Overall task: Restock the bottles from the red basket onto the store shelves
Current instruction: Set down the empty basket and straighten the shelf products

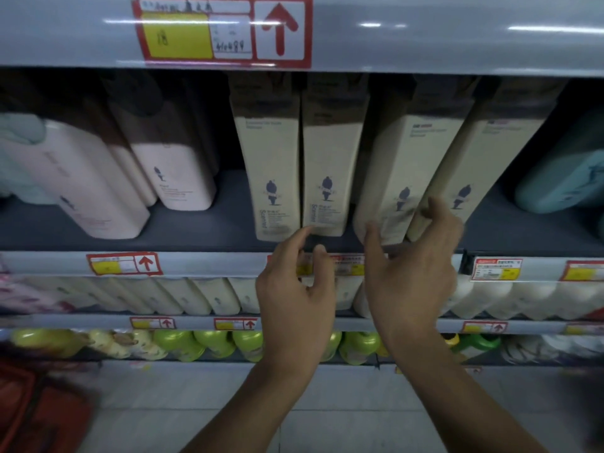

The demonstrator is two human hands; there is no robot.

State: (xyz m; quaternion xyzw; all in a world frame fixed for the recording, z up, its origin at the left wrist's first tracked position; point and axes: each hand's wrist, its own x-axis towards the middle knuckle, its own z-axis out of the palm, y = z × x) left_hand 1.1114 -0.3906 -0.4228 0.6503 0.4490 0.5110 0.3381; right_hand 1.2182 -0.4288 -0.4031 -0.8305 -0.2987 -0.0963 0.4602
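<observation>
— Up close on the grey shelf (196,230): four tall cream bottles (327,158) with dark brown caps, each bearing a small navy figure; "Scented" readable sideways on two.
— And the hands?
— Right hand (411,273) at the third cream bottle (389,178), thumb and fingers spread around its base; grip or mere touch, hard to tell. Left hand (294,289) just below the second, fingers loosely curled apart, holding nothing.
— Containers?
— Red basket (36,407) blurred at lower left, contents unreadable. Pink bottles (173,171) leaning left, teal bottles (562,171) right, green bottles (215,343) lower down.
— Labels?
— Red-and-yellow price tags (222,31) with upward arrows; print too blurred to read.
</observation>
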